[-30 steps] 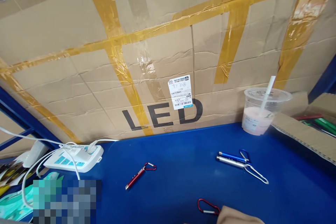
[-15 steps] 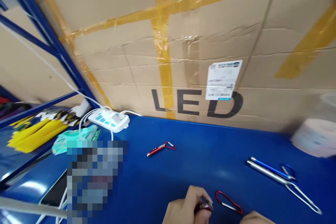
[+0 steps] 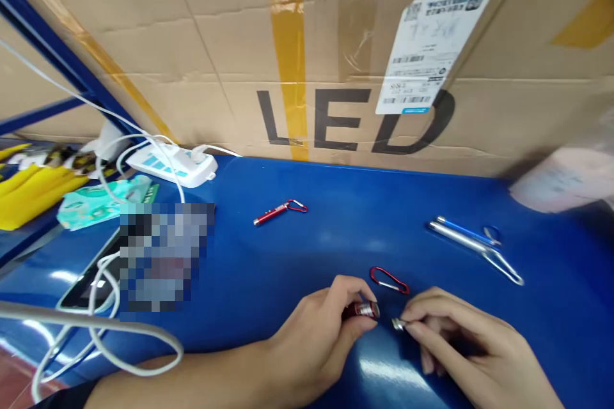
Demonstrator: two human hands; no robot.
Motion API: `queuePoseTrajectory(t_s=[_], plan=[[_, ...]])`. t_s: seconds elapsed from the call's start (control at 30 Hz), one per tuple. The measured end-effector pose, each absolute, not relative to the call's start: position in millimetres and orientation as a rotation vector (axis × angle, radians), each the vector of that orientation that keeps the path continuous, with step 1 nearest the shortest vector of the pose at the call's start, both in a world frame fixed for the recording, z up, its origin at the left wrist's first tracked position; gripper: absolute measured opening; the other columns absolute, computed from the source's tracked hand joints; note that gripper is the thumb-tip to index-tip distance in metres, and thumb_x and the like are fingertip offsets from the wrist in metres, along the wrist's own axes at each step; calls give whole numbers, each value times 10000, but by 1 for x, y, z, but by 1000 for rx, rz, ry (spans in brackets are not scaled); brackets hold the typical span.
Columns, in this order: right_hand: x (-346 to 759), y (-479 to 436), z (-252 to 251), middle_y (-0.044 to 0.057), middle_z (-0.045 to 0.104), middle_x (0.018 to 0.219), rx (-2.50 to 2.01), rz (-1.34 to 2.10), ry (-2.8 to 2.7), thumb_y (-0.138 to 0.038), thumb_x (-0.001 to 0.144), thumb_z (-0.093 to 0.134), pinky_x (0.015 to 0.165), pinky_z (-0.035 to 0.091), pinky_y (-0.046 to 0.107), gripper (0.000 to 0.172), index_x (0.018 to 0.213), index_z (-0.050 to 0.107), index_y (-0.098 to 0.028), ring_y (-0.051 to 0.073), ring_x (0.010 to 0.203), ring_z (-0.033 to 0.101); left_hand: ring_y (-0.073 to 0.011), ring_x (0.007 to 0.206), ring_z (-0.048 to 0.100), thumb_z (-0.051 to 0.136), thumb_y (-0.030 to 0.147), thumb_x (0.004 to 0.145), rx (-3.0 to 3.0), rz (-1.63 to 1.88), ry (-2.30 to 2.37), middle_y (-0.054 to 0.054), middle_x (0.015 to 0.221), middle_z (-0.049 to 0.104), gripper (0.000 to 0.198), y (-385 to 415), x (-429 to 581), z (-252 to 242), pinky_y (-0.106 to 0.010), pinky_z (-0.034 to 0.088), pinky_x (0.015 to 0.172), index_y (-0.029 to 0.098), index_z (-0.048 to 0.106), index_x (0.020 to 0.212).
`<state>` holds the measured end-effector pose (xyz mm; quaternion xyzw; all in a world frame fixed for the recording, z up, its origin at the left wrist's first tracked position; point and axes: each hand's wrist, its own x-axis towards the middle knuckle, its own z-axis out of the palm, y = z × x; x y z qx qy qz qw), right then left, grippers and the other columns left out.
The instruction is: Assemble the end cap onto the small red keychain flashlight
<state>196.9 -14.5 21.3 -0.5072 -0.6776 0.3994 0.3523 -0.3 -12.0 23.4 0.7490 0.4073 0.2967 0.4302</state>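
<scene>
My left hand (image 3: 330, 326) is closed round a small dark red flashlight body (image 3: 363, 310); its silver end faces right. Between the thumb and forefinger of my right hand (image 3: 465, 339) is a small silver metal piece (image 3: 398, 324), perhaps an end cap, a short gap away from the flashlight body. Just behind both hands a red carabiner (image 3: 389, 281) lies loose on the blue tabletop (image 3: 316, 249). Farther back is a slim red penlight (image 3: 272, 213) with its own red carabiner attached.
To the right lie a silver pen-like stick (image 3: 460, 240) with a clip and a blue one (image 3: 463, 229). On the left are a white power strip (image 3: 175, 165), a phone (image 3: 91, 281), white cables (image 3: 129, 332) and a teal packet (image 3: 105, 199). A large cardboard box (image 3: 215, 57) stands behind.
The view has tilted down, so things sit higher in the picture. My right hand has come fully into sight, near the left, showing a silver piece in its fingers.
</scene>
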Motion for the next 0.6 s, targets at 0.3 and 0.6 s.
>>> queuePoseTrajectory(t_s=[0.3,0.6], plan=[[199,-12,26,7,605,712,-1199,1116,-1669,-282,828,617,404,478,172,148,726,657,-183,70,395,579,-150,809,580,416,148,938,2016,621,985,-24,916,642,184,-12,3,23,-245,453,750,196,521,1082],[198,-9,30,11,600,694,-1181,1270,-1608,-426,787,644,395,474,183,301,641,657,-164,70,415,564,-143,644,506,313,221,989,2229,689,903,-21,726,585,266,-10,6,18,-241,413,643,160,572,989]])
